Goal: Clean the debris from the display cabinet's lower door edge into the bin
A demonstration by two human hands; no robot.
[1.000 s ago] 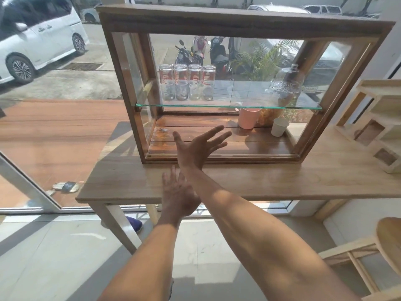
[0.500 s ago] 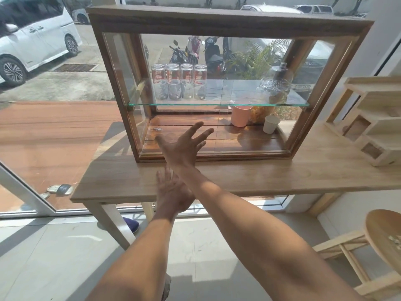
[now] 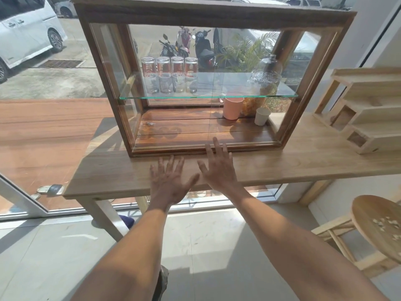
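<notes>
A wooden display cabinet [image 3: 104,68] with glass panes stands on a light wooden table [image 3: 303,161]. Its lower door edge [image 3: 169,149] runs along the front bottom rail. My right hand [image 3: 219,168] is open, fingers spread, with its fingertips over that lower edge near the middle. My left hand [image 3: 171,183] is open too, palm down above the table just in front of the cabinet. Neither hand holds anything. No bin is in view, and I cannot make out debris on the edge.
Inside the cabinet are several upturned glasses [image 3: 169,74] on a glass shelf, a pink cup [image 3: 232,108], a white cup [image 3: 261,116] and a glass jar [image 3: 265,81]. A wooden rack [image 3: 366,109] stands at the right. A stool [image 3: 382,227] with small crumbs is lower right.
My right hand has come back from the cabinet's left part to the middle of the lower edge. The left hand has risen beside it. The camera has moved closer.
</notes>
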